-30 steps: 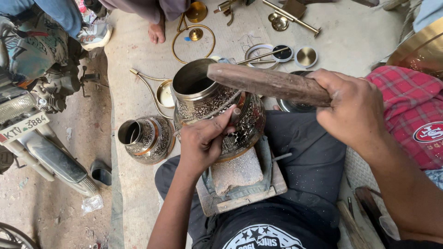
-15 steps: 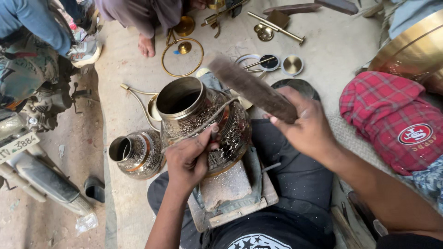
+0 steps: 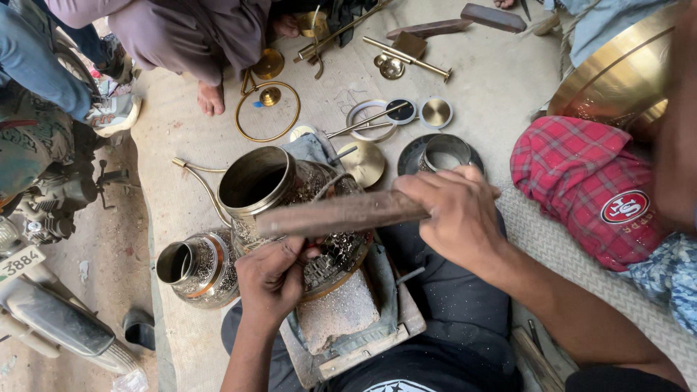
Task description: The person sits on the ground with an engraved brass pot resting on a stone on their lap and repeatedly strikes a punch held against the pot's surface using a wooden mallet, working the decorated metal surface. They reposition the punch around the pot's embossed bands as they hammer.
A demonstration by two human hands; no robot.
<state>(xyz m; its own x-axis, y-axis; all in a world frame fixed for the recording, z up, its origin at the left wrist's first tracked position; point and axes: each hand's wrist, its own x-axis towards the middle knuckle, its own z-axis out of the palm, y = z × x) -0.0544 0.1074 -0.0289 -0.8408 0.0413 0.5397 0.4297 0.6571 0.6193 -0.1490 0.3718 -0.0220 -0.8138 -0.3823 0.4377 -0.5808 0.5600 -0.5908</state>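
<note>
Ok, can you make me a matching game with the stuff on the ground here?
Things:
1. wooden mallet
2. big engraved brass pot
3. small engraved pot
4. brass ring

Places:
A. flat on the ground near a bare foot
B. gripped in the right hand
C. tilted on the block, left hand against it
D. on the ground beside the big pot

Pairs: 1-B, 2-C, 3-D, 4-A

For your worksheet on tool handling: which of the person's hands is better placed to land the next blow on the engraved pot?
Probably the right hand: it grips the wooden bar over the engraved pot. The left hand is pressed against the pot's side.
</note>
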